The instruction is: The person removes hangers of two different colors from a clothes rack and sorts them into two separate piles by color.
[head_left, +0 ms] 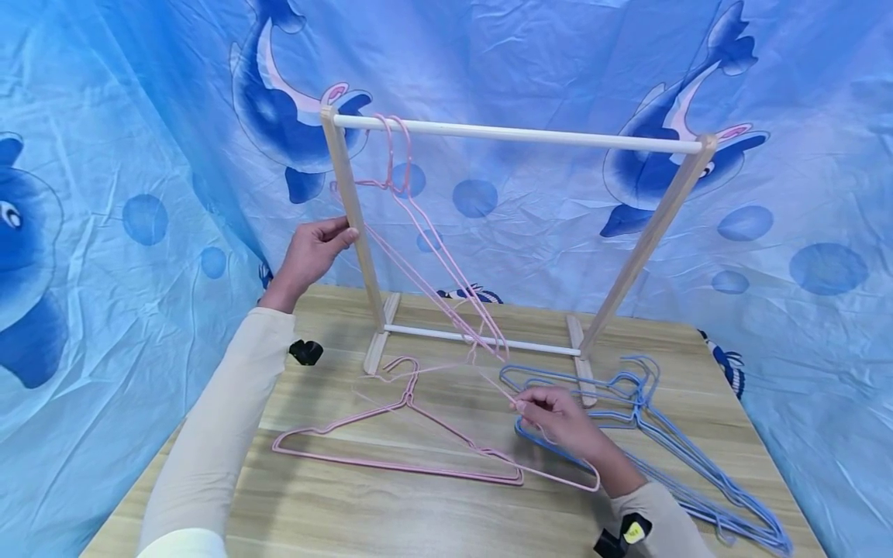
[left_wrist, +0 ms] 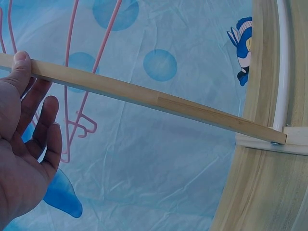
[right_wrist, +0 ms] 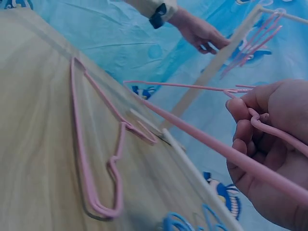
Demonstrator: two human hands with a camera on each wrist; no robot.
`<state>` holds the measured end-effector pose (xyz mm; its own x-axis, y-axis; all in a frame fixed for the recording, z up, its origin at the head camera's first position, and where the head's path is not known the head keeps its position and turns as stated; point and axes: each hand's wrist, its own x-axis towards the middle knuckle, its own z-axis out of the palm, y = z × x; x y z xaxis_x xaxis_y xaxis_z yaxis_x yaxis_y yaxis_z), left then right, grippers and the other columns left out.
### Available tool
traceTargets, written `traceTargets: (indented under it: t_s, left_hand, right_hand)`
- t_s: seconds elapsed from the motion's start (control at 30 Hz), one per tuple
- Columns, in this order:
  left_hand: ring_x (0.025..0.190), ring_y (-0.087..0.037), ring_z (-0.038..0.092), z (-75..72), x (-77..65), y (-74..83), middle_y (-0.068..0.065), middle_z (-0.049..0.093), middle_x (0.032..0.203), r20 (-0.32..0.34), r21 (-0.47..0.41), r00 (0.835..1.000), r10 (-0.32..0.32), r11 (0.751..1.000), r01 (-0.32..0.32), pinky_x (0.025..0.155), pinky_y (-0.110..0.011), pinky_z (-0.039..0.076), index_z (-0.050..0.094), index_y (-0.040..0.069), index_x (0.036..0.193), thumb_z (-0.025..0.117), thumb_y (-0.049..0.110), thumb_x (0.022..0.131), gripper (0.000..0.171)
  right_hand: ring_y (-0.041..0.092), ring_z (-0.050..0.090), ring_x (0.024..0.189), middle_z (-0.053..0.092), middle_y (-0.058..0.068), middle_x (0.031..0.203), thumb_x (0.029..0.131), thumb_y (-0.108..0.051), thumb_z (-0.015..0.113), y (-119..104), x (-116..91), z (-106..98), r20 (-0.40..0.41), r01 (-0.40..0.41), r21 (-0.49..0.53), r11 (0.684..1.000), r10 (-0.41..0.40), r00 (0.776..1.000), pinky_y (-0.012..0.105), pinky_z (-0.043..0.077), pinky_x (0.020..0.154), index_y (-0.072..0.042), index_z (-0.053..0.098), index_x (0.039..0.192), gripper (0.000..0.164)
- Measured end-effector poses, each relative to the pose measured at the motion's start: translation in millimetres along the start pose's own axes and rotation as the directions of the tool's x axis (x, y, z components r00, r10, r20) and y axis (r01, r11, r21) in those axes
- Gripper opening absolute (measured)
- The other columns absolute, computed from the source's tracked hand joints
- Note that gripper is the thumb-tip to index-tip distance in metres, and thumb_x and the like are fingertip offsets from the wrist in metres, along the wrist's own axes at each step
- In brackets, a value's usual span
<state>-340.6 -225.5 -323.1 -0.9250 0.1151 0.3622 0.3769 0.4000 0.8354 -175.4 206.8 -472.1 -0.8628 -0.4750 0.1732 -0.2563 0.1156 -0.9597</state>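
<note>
My left hand grips the left wooden post of a small clothes rack at mid-height, the thumb on its near face in the left wrist view. Two pink hangers hang by their hooks near the left end of the rack's white top rod. In my right hand, thumb and fingers pinch a pink wire hanger near its neck, held tilted above the table. Below it, pink hangers lie flat, partly overlapped by the held one in the head view.
Several blue hangers lie in a loose pile at the right, around the rack's right foot. A lower white rod joins the two feet. Blue cloth with printed dolphins surrounds the wooden table.
</note>
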Motion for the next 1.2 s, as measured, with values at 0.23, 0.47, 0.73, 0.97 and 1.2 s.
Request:
traceTargets:
  t_s: [0.23,0.47,0.73,0.97,1.2]
  left_hand:
    - [0.123,-0.026,0.064,0.3,1.3,0.3,-0.016,0.067,0.134,-0.005,0.007,1.000,-0.001,1.000,0.001,0.108,-0.045,0.050,0.066,0.014,0.139,0.062,0.038,0.103,0.044]
    - [0.124,-0.026,0.064,0.4,0.2,0.5,-0.016,0.067,0.135,-0.004,0.004,1.000,0.001,1.000,-0.001,0.108,-0.045,0.049,0.067,0.014,0.138,0.062,0.037,0.103,0.043]
    - [0.122,-0.023,0.065,0.9,-0.3,1.4,-0.016,0.067,0.135,-0.005,0.002,1.000,0.012,1.000,-0.012,0.107,-0.043,0.051,0.067,0.014,0.138,0.062,0.034,0.103,0.041]
    - [0.123,-0.022,0.065,1.2,0.0,2.0,-0.016,0.067,0.134,-0.003,-0.005,1.000,0.001,1.000,-0.001,0.107,-0.043,0.051,0.067,0.014,0.138,0.063,0.035,0.103,0.041]
    - [0.124,-0.025,0.064,0.8,0.6,1.4,-0.016,0.066,0.135,-0.005,-0.005,1.000,-0.006,1.000,0.006,0.108,-0.044,0.050,0.066,0.014,0.139,0.063,0.036,0.102,0.043]
  right_hand:
    - [0.000,0.049,0.060,0.062,-0.001,0.075,0.103,-0.004,0.056,4,15,23,0.029,-0.059,0.031,0.998,0.058,0.998,0.014,0.035,0.047,0.018,0.067,0.107,0.025]
    - [0.000,0.042,0.054,0.063,0.008,0.075,0.104,-0.004,0.057,11,30,44,0.089,-0.095,0.051,0.994,0.090,0.992,0.015,0.031,0.045,0.015,0.069,0.108,0.024]
    - [0.002,0.050,0.061,0.065,0.014,0.076,0.102,-0.006,0.059,17,46,64,0.109,-0.109,0.063,0.992,0.101,0.989,0.015,0.037,0.050,0.015,0.070,0.106,0.025]
    - [0.000,0.048,0.054,0.062,-0.002,0.069,0.100,-0.006,0.062,27,53,78,0.132,-0.141,0.156,0.978,0.121,0.984,0.012,0.037,0.046,0.024,0.065,0.104,0.030]
    - [0.002,0.048,0.052,0.063,0.001,0.069,0.100,-0.017,0.068,33,58,78,0.120,-0.093,-0.094,0.991,0.104,0.987,0.017,0.038,0.046,0.006,0.077,0.102,0.025]
